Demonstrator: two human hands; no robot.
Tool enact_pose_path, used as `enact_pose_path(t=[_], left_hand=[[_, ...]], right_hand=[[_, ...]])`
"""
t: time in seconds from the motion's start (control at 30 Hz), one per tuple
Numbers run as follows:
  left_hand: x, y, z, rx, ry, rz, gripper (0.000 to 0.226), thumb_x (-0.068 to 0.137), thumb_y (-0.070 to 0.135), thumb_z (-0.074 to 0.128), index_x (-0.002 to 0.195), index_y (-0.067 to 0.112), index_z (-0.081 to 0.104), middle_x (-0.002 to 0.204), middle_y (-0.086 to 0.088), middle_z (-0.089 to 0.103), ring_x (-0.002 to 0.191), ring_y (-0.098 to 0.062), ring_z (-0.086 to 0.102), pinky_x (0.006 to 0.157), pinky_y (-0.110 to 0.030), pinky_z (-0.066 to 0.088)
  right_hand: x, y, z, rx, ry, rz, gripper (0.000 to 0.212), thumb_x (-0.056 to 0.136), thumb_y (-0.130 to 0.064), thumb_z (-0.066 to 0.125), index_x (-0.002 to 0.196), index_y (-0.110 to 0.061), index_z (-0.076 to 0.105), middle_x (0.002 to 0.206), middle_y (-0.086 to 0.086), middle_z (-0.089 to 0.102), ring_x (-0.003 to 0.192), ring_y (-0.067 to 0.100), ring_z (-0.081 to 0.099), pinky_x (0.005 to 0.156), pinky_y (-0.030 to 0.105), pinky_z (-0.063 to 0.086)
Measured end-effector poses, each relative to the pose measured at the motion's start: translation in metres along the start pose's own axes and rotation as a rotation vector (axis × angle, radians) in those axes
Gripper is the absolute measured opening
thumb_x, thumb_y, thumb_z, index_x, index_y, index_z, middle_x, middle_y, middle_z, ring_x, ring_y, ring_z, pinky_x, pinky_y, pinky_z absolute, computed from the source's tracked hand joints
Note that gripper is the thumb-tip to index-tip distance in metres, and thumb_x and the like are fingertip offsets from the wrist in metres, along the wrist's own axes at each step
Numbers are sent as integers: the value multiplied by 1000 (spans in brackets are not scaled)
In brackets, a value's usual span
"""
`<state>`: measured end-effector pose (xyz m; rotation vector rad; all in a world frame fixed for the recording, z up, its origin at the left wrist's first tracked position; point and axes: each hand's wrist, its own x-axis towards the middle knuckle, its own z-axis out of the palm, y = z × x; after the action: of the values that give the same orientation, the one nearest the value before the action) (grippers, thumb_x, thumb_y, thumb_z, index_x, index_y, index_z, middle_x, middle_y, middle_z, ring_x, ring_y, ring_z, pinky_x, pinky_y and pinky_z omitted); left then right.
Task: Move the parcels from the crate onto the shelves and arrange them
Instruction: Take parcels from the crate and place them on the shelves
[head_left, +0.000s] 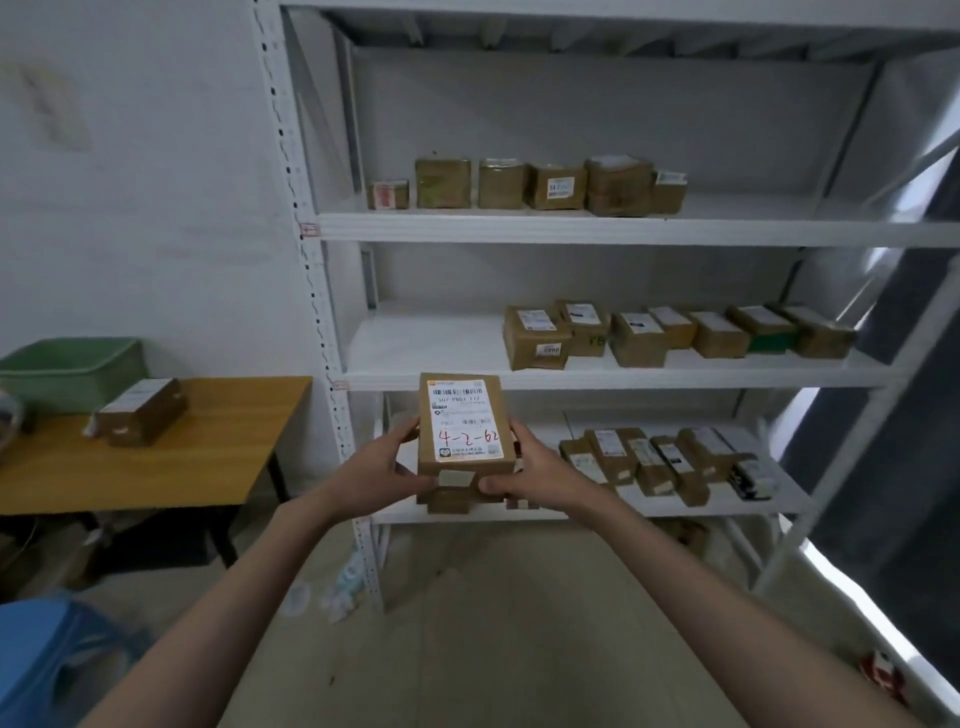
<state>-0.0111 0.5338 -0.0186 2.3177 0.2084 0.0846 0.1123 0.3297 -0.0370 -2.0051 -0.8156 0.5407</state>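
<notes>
Cardboard parcel (465, 434), long axis upright, label seemingly reading "4-2-62", is pinched by left hand (382, 475) and right hand (535, 473) fingers.

Brown labelled parcel (464, 429) upright before shelves (597, 228); rows of parcels (675, 335) on three shelves.

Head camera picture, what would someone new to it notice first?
First the parcel in the middle, held up by both hands, left hand and right hand, with 4-2-62 in red on its white label. Behind it stands the white shelf rack with rows of brown parcels on three levels. At left a green crate and one more box sit on a wooden table.
</notes>
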Motion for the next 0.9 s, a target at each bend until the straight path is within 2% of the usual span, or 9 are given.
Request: enact_pose_path(t=[0.17,0.37,0.43,0.57,0.67,0.73,0.83,0.9], left_hand=[[59,9,6,-11,54,11,83,85,18,74,151,31,26,149,6,43,94,-8,63,67,-8,49],[117,5,0,-9,55,-8,84,85,15,73,153,28,25,148,4,45,95,-6,61,68,-6,48],[137,0,-4,6,48,-9,83,85,18,73,153,29,26,148,4,46,99,-8,62,73,-10,50],[184,-16,-16,56,23,-9,80,85,22,73,151,30,29,146,2,48,101,-12,64,90,-31,54],[230,-31,-29,84,14,2,81,85,20,73,152,29,28,147,1,47,96,-11,65,89,-32,54],[262,-42,-39,103,11,17,81,85,19,73,151,27,27,147,-1,47,95,-12,65,90,-34,55],[311,-58,-53,114,23,20,80,85,20,73,151,22,28,147,-3,48,114,-23,61,93,-33,51],[342,-68,-62,105,17,23,76,86,20,73,150,19,30,144,-4,50,114,-23,60,93,-32,49]], right_hand=[[51,17,-39,12,-27,1,95,82,-16,78,155,-30,20,149,-3,49,135,20,46,110,49,44],[109,28,-71,5,-65,-1,98,82,-10,77,157,-27,18,145,1,53,129,22,53,102,42,51],[128,30,-77,3,-69,1,98,82,-8,77,157,-26,17,145,2,53,129,22,53,102,41,51],[173,35,-85,-65,-68,26,93,82,-10,78,156,-22,22,145,3,53,131,23,51,105,40,46],[219,37,-94,-95,-59,36,92,80,-10,79,154,-22,25,143,3,55,127,22,53,102,40,49],[252,37,-100,-109,-58,42,92,80,-6,78,154,-19,26,142,4,54,127,22,53,96,36,53],[303,34,-107,-121,-65,66,88,81,-1,74,152,-18,26,140,3,53,122,18,52,91,31,52],[339,34,-111,-145,-68,88,86,80,-1,73,151,-19,28,137,2,55,119,19,55,88,31,54]])
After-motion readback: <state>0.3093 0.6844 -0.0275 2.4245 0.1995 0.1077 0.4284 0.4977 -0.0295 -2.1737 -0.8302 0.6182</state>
